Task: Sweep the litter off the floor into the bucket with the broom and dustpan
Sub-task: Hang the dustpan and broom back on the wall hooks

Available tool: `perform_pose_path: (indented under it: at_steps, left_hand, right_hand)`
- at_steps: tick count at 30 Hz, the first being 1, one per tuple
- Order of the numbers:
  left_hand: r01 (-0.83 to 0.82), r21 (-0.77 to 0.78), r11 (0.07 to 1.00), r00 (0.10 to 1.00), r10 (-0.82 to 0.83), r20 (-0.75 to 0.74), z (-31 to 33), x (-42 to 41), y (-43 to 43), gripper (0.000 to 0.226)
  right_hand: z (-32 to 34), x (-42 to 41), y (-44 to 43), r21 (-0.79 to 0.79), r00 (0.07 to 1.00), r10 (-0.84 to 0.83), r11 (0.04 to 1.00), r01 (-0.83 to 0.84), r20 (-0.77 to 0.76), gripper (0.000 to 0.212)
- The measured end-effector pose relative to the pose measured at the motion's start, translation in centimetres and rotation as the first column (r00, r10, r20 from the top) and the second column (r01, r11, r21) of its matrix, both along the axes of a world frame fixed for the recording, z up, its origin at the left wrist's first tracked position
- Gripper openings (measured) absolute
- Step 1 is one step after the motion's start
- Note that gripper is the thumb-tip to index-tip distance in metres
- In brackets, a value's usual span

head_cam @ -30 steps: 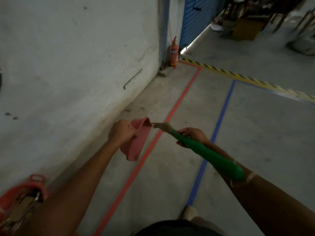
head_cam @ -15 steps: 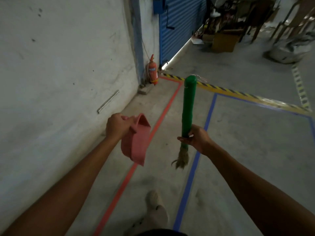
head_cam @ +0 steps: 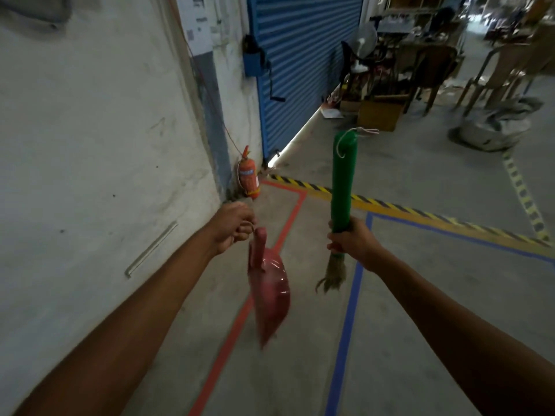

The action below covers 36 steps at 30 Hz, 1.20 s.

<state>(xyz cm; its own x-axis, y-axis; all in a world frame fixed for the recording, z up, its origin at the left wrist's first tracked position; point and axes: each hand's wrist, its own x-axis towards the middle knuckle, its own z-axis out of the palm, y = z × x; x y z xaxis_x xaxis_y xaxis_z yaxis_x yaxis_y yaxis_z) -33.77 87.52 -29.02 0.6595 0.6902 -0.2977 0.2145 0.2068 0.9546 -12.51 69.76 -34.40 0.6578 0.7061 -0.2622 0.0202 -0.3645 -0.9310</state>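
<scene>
dustpan [head_cam: 268, 291] smeared by blur (lower tip worst); broom [head_cam: 344, 181] neck hidden inside the right hand [head_cam: 354, 244]

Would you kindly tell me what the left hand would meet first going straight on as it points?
Probably the red fire extinguisher ahead, though its depth from the left hand is unclear.

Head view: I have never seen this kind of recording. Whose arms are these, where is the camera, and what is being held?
No machine here: a person wears one wide-angle camera on the head, looking forward and down at their own arms. The left hand holds a red dustpan by its handle, pan hanging down. The right hand grips a green-handled broom upright, bristles downward. The concrete floor carries a red tape line and a blue tape line. No bucket is in view.
</scene>
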Motion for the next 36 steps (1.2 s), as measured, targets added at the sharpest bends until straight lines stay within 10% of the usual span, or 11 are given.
perform_pose_path:
  at_steps: [11,22,29,36]
  left_hand:
    - [-0.021,0.313,0.95,0.999,0.033,-0.033,6.4,22.0,7.0,0.039]
    - [-0.389,0.512,0.766,0.879,0.475,-0.042,12.6,37.9,15.1,0.033]
    - [-0.225,0.683,0.695,0.912,0.397,-0.103,16.2,46.3,22.6,0.026]
    - [-0.364,0.49,0.792,0.93,0.341,0.139,21.6,50.3,36.0,0.033]
  right_hand:
    - [4.6,23.3,11.6,0.093,0.98,0.154,0.982,-0.166,0.124,0.025]
    - [12.8,41.3,24.3,0.117,0.858,0.338,0.905,-0.409,0.387,0.028]
    - [18.1,47.8,33.1,0.066,0.75,0.366,0.877,-0.476,0.551,0.026]
    - [22.7,53.6,48.4,0.055,0.645,0.312,0.874,-0.482,0.697,0.026]
